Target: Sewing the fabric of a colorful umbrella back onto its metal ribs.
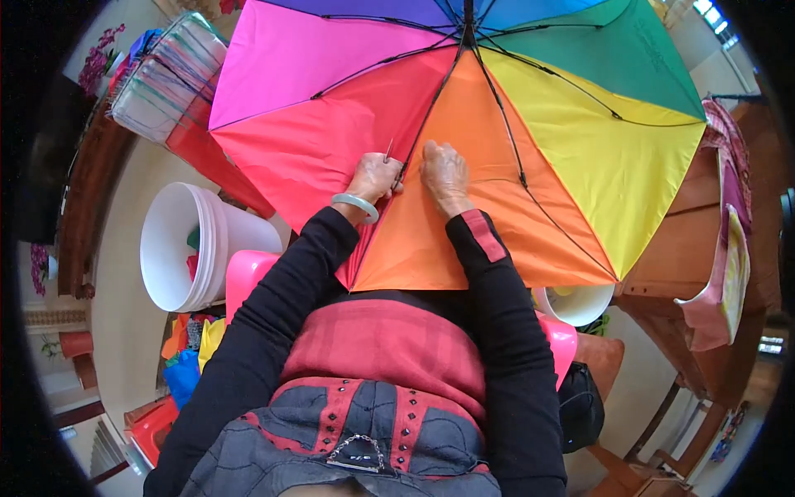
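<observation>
The left grip [378, 176] holds a thin needle [389, 149], an umbrella [571, 124] under it. The right grip [445, 170] curls, holding I can't tell what

Rainbow-panelled umbrella [468, 112] | open, black-ribbed inside showing | gripped in left hand [376, 176], spread beneath right hand [445, 172] | thin needle-like piece [389, 149]: jutting upward from left hand

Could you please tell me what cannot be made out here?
In the head view:
Umbrella: far side cut off by upper edge.
Right hand: anything gripped is hidden by its curled fist.
Left hand: thin item at it too small to identify.
Right-side white bucket: mostly hidden by umbrella.
</observation>
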A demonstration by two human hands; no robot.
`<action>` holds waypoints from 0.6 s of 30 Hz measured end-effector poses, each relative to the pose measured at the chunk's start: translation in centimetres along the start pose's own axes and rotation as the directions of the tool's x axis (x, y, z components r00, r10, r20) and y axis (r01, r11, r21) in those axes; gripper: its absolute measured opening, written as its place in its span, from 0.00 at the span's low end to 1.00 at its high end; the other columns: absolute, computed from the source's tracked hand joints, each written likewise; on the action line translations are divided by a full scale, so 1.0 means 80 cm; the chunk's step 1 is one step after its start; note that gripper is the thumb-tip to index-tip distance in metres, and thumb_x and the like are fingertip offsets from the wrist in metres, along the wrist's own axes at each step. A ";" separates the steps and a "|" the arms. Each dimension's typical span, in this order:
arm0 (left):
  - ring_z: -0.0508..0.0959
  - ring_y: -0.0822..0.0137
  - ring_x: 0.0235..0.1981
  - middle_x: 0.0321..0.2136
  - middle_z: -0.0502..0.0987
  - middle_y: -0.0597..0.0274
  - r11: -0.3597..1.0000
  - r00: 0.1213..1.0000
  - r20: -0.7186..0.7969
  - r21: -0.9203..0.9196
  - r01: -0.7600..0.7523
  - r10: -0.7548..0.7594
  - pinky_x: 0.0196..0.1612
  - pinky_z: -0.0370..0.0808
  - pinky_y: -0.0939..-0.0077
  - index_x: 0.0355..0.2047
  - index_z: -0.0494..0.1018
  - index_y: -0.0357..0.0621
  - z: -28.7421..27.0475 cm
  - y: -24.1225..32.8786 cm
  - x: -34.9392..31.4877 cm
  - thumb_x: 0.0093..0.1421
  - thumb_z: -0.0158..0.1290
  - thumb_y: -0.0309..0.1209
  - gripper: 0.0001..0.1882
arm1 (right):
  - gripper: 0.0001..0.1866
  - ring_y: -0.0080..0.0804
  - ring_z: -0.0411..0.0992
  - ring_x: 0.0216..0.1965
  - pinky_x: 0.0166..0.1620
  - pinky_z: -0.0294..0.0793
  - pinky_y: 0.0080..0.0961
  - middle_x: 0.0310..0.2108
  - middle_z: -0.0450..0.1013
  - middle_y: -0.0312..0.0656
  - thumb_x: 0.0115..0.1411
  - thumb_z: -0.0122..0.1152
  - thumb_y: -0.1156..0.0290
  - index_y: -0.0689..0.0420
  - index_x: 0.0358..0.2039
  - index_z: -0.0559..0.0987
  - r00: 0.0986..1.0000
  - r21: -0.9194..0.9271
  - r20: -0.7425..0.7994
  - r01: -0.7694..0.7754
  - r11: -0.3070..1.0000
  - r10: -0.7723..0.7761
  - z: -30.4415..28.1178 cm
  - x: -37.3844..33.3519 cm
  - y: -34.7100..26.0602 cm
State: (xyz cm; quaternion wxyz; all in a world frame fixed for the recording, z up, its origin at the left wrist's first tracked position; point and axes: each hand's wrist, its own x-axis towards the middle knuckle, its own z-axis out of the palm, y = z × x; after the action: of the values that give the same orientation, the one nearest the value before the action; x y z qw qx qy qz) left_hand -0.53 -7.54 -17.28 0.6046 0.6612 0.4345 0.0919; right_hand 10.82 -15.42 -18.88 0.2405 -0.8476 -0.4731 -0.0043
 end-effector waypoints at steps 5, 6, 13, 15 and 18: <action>0.68 0.73 0.12 0.12 0.69 0.63 0.999 1.000 -0.008 -0.032 0.021 -0.022 0.13 0.62 0.82 0.17 0.68 0.39 0.003 -0.001 0.002 0.53 0.45 0.32 0.12 | 0.07 0.46 0.73 0.29 0.29 0.73 0.39 0.26 0.71 0.50 0.51 0.46 0.71 0.56 0.25 0.73 0.998 0.013 0.057 0.034 0.999 -0.034 -0.004 -0.004 -0.004; 0.68 0.73 0.12 0.12 0.69 0.63 0.999 1.000 -0.002 -0.036 0.013 -0.013 0.13 0.62 0.82 0.17 0.67 0.39 0.000 -0.002 0.003 0.53 0.45 0.32 0.12 | 0.07 0.46 0.73 0.29 0.30 0.73 0.39 0.26 0.71 0.50 0.51 0.47 0.71 0.56 0.26 0.74 0.996 0.025 0.080 0.048 0.999 -0.049 -0.005 -0.004 -0.005; 0.68 0.74 0.12 0.12 0.68 0.64 0.998 1.000 0.002 -0.057 0.013 -0.013 0.14 0.61 0.82 0.16 0.67 0.41 -0.007 0.001 -0.002 0.53 0.45 0.32 0.12 | 0.06 0.46 0.73 0.31 0.32 0.73 0.40 0.26 0.73 0.50 0.49 0.49 0.71 0.56 0.26 0.74 0.968 0.056 0.224 0.104 0.993 -0.114 -0.012 -0.007 -0.011; 0.68 0.74 0.12 0.12 0.68 0.64 0.998 1.000 0.008 -0.068 0.009 -0.009 0.14 0.62 0.82 0.16 0.67 0.41 -0.009 0.001 -0.001 0.53 0.45 0.32 0.12 | 0.05 0.50 0.71 0.32 0.34 0.69 0.43 0.26 0.71 0.51 0.46 0.51 0.71 0.57 0.26 0.72 0.964 0.120 0.255 0.041 0.992 -0.070 -0.011 -0.007 -0.014; 0.68 0.74 0.12 0.13 0.68 0.64 0.997 1.000 0.014 -0.080 0.006 -0.005 0.14 0.62 0.81 0.16 0.67 0.41 -0.011 0.001 -0.001 0.53 0.45 0.32 0.12 | 0.06 0.52 0.69 0.33 0.34 0.67 0.44 0.26 0.71 0.52 0.45 0.51 0.72 0.57 0.25 0.71 0.965 0.169 0.260 -0.001 0.986 -0.044 -0.005 -0.008 -0.014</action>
State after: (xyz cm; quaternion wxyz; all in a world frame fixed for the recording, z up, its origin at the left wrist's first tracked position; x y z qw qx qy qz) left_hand -1.10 -6.95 -17.00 0.6337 0.6358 0.4284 0.1030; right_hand 9.66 -15.63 -18.28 0.2460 -0.8122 -0.5086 0.1454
